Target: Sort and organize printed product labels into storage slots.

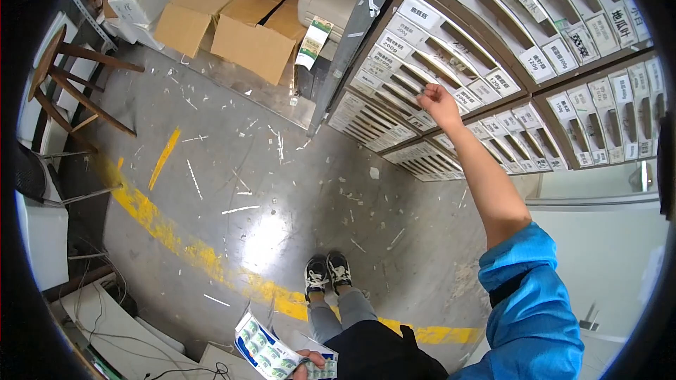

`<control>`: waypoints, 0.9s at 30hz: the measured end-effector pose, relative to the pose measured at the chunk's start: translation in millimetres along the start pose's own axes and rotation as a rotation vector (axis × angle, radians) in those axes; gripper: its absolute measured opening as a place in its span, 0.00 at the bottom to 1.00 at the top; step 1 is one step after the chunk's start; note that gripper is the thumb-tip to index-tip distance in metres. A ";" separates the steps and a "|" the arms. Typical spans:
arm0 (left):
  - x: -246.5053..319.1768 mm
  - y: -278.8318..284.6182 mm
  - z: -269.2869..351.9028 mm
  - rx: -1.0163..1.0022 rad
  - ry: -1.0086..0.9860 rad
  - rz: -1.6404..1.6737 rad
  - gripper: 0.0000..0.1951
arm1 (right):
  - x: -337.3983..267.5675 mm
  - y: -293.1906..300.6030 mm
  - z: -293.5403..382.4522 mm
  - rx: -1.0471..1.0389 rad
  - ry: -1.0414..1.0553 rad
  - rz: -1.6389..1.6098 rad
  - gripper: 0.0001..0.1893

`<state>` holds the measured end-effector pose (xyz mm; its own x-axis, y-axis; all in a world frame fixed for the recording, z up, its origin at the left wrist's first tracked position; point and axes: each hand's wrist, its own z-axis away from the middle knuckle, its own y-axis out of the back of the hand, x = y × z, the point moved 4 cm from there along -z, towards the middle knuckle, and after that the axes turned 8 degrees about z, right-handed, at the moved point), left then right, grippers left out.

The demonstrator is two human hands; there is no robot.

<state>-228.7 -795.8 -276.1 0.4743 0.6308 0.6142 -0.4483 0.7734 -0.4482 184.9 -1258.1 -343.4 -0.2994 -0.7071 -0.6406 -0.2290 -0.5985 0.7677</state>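
Stretched out to the upper right, my right hand (439, 105) is at the front of a cabinet of narrow, labelled drawers (393, 71). Its fingers are bent at a drawer slot; whether they grip anything cannot be told. Low in the picture, my left hand (309, 364) holds printed sticker sheets (264, 348) with green and blue designs, partly cut off by the lower edge. More banks of labelled drawers (602, 100) stand to the right of my right hand.
Open cardboard boxes (253, 42) and a beige machine (330, 0) lie beyond a grey metal post (346, 37). A wooden stool (58, 74) stands at the left. Cables (100, 335) run over white panels at lower left. Paper scraps litter the floor (317, 195).
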 end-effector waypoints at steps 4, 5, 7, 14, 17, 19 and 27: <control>-7.2 10.9 2.0 0.074 0.047 -0.191 0.16 | -10.4 0.8 5.5 -0.012 -0.006 -0.034 0.22; -4.5 8.4 -0.1 0.035 0.067 -0.125 0.16 | -14.3 1.8 9.7 -0.021 0.013 -0.078 0.20; -3.5 5.0 -1.9 -0.003 0.083 -0.056 0.16 | -25.3 7.5 17.4 -0.013 0.020 -0.169 0.20; 0.7 -5.7 2.0 0.068 0.075 0.102 0.17 | -100.9 59.5 4.3 0.094 -0.163 -1.070 0.15; 29.5 -49.0 4.3 0.070 0.052 0.042 0.18 | -101.1 72.8 -11.3 0.036 -0.233 -1.400 0.08; 51.9 -73.0 3.7 0.077 0.019 -0.039 0.18 | -95.6 69.1 0.3 0.117 -0.265 -1.402 0.08; 137.4 -119.5 20.9 -0.004 -0.310 -0.175 0.17 | -139.0 17.8 173.9 -0.055 -0.589 -1.426 0.12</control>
<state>-125.8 -802.9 -124.6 0.2911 0.4403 0.8494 -0.3774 0.8687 -0.3209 61.4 -1105.0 -237.7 -0.1831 0.6805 -0.7095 -0.6041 -0.6473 -0.4650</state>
